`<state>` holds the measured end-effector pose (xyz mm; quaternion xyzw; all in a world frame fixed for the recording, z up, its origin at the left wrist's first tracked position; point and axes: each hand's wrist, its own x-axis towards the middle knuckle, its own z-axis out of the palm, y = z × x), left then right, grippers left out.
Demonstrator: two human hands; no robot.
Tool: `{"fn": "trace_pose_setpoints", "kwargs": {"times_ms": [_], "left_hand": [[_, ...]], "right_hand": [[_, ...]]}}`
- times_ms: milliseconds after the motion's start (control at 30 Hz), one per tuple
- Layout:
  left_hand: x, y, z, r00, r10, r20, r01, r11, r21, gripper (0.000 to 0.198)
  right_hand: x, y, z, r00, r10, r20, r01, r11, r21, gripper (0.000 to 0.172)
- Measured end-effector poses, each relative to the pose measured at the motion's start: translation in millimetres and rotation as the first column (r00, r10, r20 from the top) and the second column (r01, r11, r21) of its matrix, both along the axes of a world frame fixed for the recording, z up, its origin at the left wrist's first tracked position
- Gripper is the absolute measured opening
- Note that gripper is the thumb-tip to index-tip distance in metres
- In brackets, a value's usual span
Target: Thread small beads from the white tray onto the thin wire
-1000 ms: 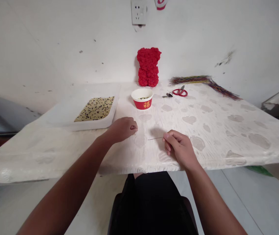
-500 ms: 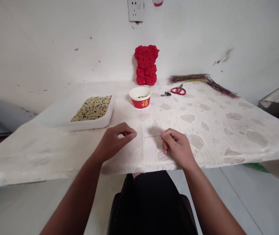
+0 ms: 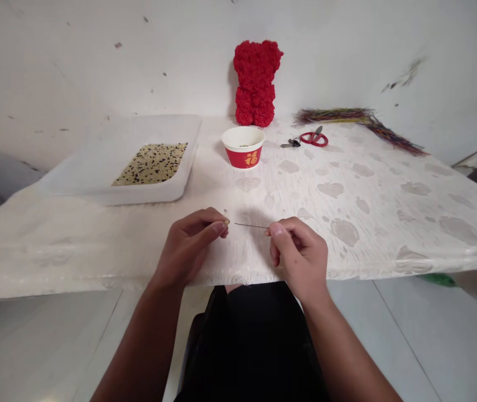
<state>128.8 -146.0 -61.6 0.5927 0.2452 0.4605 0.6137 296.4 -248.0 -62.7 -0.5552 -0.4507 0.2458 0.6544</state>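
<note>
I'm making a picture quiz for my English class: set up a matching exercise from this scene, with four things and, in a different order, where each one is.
Things:
1. thin needle
2. black-and-tan seeds
3. red-handled scissors
4. red rose bear

Places:
A. in a white plastic tray
B. by the wall, behind a red paper bowl
C. pinched in the right hand
D. beside small keys

Pairs: 1-C, 2-A, 3-D, 4-B

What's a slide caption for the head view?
Right hand pinches a thin wire beside the left hand, above a patterned tablecloth.
</note>
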Motion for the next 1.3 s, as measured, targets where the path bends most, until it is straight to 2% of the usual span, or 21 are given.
{"fn": "trace_pose_setpoints", "kwargs": {"times_ms": [200, 433, 667, 833, 1300], "left_hand": [[1.9, -1.2, -0.1, 1.000, 0.002, -0.006, -0.002, 1.000, -0.021, 0.001], [1.3, -2.4, 0.7, 0.999, 0.024, -0.023, -0.025, 0.999, -0.031, 0.002], [2.6, -4.8, 3.5, 0.997, 0.056, -0.062, -0.058, 0.998, -0.033, 0.004], [3.7, -5.0, 3.0, 0.996, 0.071, -0.054, -0.073, 0.996, -0.043, 0.002], [1.6, -3.5, 0.2, 0.997, 0.051, -0.060, -0.053, 0.998, -0.029, 0.003]], "right_hand": [[-1.8, -0.7, -7.8, 0.998, 0.032, 0.048, -0.034, 0.998, 0.060, 0.021], [-2.1, -0.5, -6.8, 0.998, 0.002, 0.069, -0.006, 0.999, 0.049, 0.022], [-1.0, -1.2, -1.9, 0.996, 0.050, 0.069, -0.049, 0.999, -0.020, 0.023], [-0.7, -2.1, -1.8, 0.997, 0.045, 0.067, -0.045, 0.999, 0.003, 0.022], [-1.5, -2.0, -3.2, 0.993, 0.070, 0.090, -0.069, 0.997, -0.021, 0.022]]}}
